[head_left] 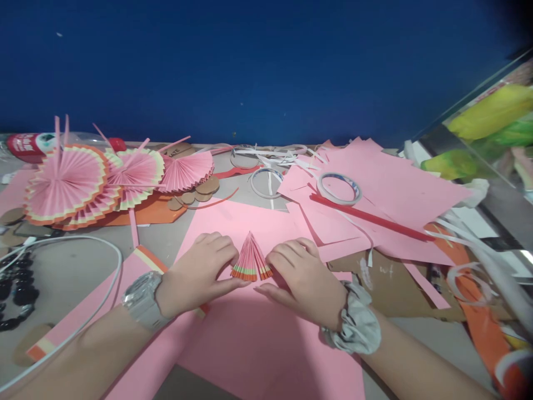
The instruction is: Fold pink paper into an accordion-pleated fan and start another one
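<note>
Single head-worn view, forward and downward, close above the table (75, 280)

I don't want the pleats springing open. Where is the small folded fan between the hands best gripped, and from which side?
Probably at the wide striped base of the folded fan, pinched from both flanks, as the left hand and right hand sit now. Its pleats gather to a point at the top and splay toward the base, so sideways pressure there should keep them stacked.

My paper-craft worktable (62, 278) against a blue wall (250, 66), pink paper sheets (258, 344) spread across centre frame, pleated fans (66, 183) stacked upper left, tape rolls (339, 188) and white offcuts (270, 153) upper middle, cardboard discs (195, 194) beside the fans
</note>
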The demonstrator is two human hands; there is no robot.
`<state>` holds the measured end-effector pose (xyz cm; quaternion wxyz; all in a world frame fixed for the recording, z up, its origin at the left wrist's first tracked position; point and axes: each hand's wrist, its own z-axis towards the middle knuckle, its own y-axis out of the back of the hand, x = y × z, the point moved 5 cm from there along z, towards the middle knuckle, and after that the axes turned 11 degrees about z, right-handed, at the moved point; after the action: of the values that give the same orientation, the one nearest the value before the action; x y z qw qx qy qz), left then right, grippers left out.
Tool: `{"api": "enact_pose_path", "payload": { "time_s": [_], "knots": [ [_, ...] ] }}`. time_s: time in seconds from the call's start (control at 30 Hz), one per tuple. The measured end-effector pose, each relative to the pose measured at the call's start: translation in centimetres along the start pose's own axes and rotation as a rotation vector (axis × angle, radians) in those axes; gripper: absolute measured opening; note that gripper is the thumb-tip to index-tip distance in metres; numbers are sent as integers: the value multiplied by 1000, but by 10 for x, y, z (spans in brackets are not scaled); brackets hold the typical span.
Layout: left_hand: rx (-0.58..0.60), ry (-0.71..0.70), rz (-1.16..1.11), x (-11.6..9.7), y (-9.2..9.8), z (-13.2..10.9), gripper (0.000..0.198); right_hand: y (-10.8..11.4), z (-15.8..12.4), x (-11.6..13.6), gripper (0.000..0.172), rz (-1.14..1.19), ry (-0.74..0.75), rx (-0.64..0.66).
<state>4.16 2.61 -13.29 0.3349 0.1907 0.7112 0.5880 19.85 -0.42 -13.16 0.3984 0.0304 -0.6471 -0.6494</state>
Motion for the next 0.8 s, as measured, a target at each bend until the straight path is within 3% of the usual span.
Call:
{"api": "enact_pose_path", "payload": {
  "time_s": [0.2,0.8],
  "knots": [
    [-7,-2,12,0,-2,0,35,-1,-1,1,30,27,34,44],
    [-10,-17,30,-5,-3,2,32,-5,3,6,16,-62,145,14]
  ]
}}
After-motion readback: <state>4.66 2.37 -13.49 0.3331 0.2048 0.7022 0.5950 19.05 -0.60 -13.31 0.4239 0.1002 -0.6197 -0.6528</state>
